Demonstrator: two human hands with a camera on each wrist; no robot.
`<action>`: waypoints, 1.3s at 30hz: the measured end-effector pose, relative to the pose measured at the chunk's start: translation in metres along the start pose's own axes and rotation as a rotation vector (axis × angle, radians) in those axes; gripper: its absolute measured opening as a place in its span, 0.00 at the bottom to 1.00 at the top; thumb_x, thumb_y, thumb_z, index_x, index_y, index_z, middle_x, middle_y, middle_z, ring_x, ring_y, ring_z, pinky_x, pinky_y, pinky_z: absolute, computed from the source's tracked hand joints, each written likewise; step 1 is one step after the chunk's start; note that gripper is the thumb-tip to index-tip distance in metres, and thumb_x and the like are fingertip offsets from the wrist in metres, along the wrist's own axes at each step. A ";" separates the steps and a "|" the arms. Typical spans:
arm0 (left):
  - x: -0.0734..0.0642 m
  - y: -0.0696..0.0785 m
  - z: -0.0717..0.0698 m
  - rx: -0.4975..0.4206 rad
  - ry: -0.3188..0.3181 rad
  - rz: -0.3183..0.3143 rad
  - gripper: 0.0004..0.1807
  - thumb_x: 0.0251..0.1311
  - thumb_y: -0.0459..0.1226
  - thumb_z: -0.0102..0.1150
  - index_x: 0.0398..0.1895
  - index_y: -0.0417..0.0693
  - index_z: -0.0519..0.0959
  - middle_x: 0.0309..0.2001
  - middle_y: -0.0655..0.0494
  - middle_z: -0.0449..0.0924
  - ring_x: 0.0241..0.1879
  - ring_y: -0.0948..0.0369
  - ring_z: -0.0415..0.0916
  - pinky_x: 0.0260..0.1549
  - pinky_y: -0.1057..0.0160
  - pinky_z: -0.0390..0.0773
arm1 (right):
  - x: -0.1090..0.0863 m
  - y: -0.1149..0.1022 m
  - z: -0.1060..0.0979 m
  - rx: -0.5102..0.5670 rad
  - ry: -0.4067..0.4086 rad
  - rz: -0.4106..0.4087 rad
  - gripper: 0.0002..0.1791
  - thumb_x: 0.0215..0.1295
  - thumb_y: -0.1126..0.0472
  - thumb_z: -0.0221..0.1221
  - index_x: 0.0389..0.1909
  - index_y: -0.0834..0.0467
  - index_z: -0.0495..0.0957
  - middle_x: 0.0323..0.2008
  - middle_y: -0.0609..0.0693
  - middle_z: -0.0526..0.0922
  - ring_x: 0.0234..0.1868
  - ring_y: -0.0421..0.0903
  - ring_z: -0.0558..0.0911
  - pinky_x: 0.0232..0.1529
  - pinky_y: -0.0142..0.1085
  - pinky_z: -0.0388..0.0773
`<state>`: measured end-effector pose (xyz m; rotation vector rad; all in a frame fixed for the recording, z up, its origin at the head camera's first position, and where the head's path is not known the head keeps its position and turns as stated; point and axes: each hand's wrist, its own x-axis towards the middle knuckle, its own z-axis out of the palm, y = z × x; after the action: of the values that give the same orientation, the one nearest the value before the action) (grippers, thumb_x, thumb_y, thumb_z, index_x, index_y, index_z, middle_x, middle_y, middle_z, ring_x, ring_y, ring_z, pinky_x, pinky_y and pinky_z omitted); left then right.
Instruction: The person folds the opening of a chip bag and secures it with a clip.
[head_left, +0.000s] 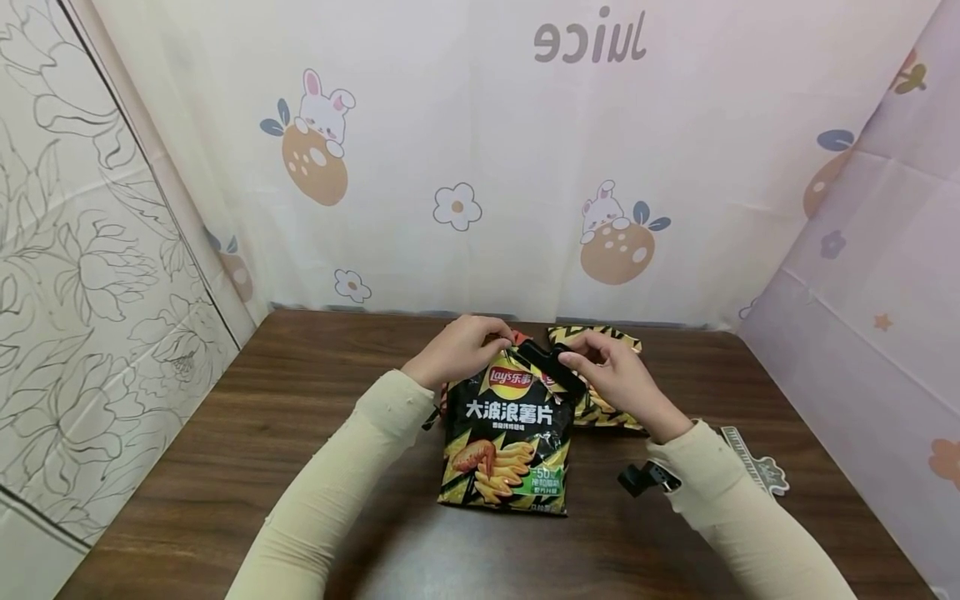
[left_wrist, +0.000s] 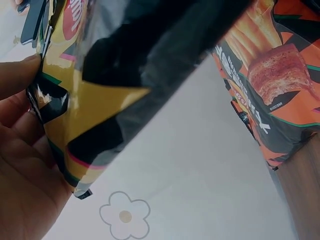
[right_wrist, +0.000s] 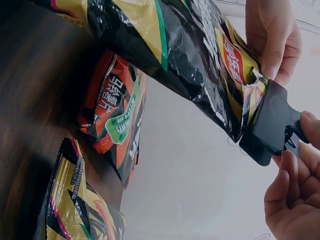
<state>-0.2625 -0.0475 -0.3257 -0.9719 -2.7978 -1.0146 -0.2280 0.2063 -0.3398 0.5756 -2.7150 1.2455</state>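
A black and yellow Lay's potato chip bag (head_left: 510, 450) is held up by its top edge, its printed front toward the head camera. My left hand (head_left: 461, 350) pinches the bag's top left corner between thumb and fingers. At the top right, my right hand (head_left: 615, 375) pinches the handles of a black bag clip (head_left: 551, 365). In the right wrist view the clip (right_wrist: 267, 122) lies across the crumpled top edge (right_wrist: 252, 97) of the bag. How far its jaws grip the bag, I cannot tell.
Behind the held bag lie a second yellow and black chip bag (head_left: 607, 412) and an orange and black one (right_wrist: 112, 100). A pale ruler-like strip with a shaped end (head_left: 772, 475) lies by the right forearm. A printed curtain (head_left: 465, 267) hangs behind the wooden table (head_left: 337, 350).
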 end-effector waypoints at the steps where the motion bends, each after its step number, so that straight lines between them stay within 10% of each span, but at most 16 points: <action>1: 0.000 0.000 0.000 0.000 -0.001 0.001 0.11 0.72 0.40 0.52 0.46 0.49 0.83 0.39 0.57 0.84 0.21 0.65 0.69 0.28 0.66 0.71 | 0.000 0.000 0.000 0.004 -0.004 0.006 0.13 0.70 0.52 0.58 0.47 0.57 0.80 0.36 0.55 0.81 0.24 0.47 0.75 0.26 0.35 0.73; 30: 0.000 0.001 0.002 -0.004 -0.001 -0.018 0.11 0.72 0.40 0.52 0.46 0.48 0.83 0.38 0.56 0.84 0.19 0.65 0.66 0.25 0.68 0.68 | 0.002 0.009 -0.001 0.039 -0.025 0.007 0.15 0.71 0.51 0.58 0.46 0.58 0.80 0.37 0.57 0.81 0.25 0.42 0.76 0.28 0.35 0.76; 39: 0.000 0.002 0.002 0.001 0.003 -0.022 0.11 0.72 0.40 0.53 0.46 0.48 0.83 0.38 0.56 0.84 0.23 0.64 0.69 0.29 0.67 0.71 | 0.003 0.007 0.000 0.045 -0.039 0.023 0.16 0.70 0.48 0.58 0.48 0.56 0.80 0.38 0.55 0.81 0.29 0.59 0.78 0.27 0.37 0.76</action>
<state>-0.2610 -0.0454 -0.3261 -0.9404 -2.8122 -1.0165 -0.2339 0.2095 -0.3442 0.5812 -2.7391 1.3180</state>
